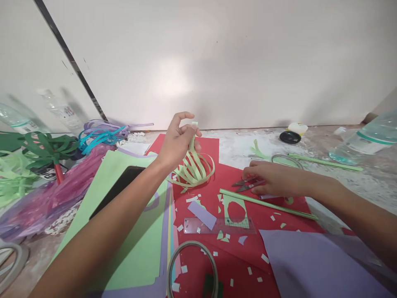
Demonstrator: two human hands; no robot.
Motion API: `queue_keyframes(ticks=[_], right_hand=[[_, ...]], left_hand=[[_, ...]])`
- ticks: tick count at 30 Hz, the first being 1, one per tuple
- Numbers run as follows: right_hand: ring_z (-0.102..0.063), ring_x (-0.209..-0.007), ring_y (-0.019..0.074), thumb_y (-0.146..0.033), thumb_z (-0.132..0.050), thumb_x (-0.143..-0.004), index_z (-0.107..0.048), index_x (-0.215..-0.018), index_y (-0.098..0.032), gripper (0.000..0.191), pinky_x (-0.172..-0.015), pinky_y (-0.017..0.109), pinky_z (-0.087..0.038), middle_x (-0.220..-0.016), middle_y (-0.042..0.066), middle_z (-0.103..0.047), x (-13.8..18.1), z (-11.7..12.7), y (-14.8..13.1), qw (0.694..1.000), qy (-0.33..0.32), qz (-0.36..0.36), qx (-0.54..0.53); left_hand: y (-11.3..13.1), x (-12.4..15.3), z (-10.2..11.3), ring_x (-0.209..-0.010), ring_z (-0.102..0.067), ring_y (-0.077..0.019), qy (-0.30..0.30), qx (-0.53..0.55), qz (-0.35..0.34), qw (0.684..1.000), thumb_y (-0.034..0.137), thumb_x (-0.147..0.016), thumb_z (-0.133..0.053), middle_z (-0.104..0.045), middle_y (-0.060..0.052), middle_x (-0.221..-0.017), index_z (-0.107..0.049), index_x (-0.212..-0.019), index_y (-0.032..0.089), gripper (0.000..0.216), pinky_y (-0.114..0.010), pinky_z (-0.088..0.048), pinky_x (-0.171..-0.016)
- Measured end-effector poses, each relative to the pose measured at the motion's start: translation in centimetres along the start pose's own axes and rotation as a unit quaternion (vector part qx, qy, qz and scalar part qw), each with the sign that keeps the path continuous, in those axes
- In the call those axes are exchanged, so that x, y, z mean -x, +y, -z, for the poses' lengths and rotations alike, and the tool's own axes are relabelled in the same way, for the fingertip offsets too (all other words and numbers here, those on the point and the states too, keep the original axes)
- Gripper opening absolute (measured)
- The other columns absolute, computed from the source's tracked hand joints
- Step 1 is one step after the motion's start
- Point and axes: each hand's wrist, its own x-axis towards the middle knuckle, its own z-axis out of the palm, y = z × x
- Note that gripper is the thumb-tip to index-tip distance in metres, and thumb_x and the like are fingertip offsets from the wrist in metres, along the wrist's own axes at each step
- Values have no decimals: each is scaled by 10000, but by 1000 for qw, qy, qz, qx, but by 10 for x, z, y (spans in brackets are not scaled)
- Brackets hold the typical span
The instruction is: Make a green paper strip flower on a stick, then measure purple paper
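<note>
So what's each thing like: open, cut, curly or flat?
Green strips: curled, held up
Left hand: pinching the strips
Scissors: blades apart
Right hand: over scissors, grip unclear
Small green piece: holed
Clear ruler: flat, partly covered
Purple sheet: spread out
Green stick: straight, lying down

A whitish, blotchy surface, table or floor I cannot tell, runs back to a pale wall. Large red paper covers its middle. Left of centre lies a stack of coloured paper, pale green uppermost, overlapping the red. A crumpled pink plastic bag sprawls farther left, near a tape roll at the lower-left edge. On the right rest a black oval object, a slim green paper tube and a clear plastic bottle.
</note>
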Motion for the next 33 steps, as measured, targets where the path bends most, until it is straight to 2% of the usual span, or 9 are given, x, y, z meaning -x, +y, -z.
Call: queue_keyframes(ticks=[3,6,11,15,18,21,25,28,33], right_hand=[[-585,-704,186,-287,-549,-817,-594,-778,-223,89,-615,318,-440,-901,60,-594,-3,3,-1,996,-80,11,-22],[-555,-697,192,-279,-546,-811,-533,-772,-218,73,-601,322,-419,-876,64,-582,-4,3,-2,998,-62,-1,-29],[-457,-584,172,-355,-408,-905,-392,-750,-232,198,-526,305,-345,-705,22,-534,-10,1,0,999,-42,-25,-11],[-424,-562,156,-435,-361,-940,-363,-812,-242,232,-527,296,-345,-685,-5,-501,-10,10,-13,997,33,-45,-55],[-440,-568,151,-439,-334,-959,-393,-858,-240,231,-532,289,-361,-710,3,-515,-1,15,-47,988,116,-28,-101],[-548,-625,156,-460,-475,-911,-508,-994,-261,218,-530,262,-381,-778,6,-616,9,7,-95,984,42,60,-164],[-587,-577,182,-462,-600,-805,-594,-808,-245,217,-444,268,-271,-707,19,-666,11,-23,-147,978,-90,178,-61],[-537,-458,180,-353,-561,-735,-589,-751,-245,113,-369,277,-154,-612,24,-645,6,-42,-162,982,-102,161,-11],[-569,-522,202,-305,-496,-723,-561,-834,-236,146,-356,280,-139,-714,39,-676,2,-48,-161,981,-114,151,-31]], left_hand=[[-1,0,1,-394,-477,-50,0,-36,-7,999,228,-823,-542,-573,42,-731,-551,-887,251,69,-218,-376,-419],[-3,1,2,-427,-458,-56,-38,-40,3,998,150,-777,-502,-555,12,-695,-615,-721,209,139,-232,-371,-441],[-5,5,6,-513,-447,-80,-77,-26,18,997,100,-712,-538,-579,-13,-706,-710,-694,210,204,-246,-372,-489],[-3,7,9,-566,-480,-89,-103,-27,27,994,96,-727,-547,-620,-30,-751,-739,-705,205,222,-241,-395,-514],[-1,8,8,-599,-539,-97,-93,-22,31,995,134,-751,-569,-654,-31,-813,-741,-783,211,191,-237,-440,-535],[-2,8,5,-536,-536,-69,-78,-15,32,996,172,-775,-570,-675,-25,-972,-721,-851,224,177,-227,-444,-491],[-5,11,2,-438,-465,-37,-87,-58,21,994,161,-798,-503,-679,-31,-973,-708,-875,215,226,-201,-379,-394],[-7,13,4,-401,-447,-29,-84,-92,-14,992,152,-810,-457,-669,-22,-916,-704,-885,219,267,-194,-348,-364],[-9,12,9,-393,-405,-27,-116,-106,-30,987,89,-781,-404,-598,2,-710,-690,-827,181,304,-186,-351,-390]])
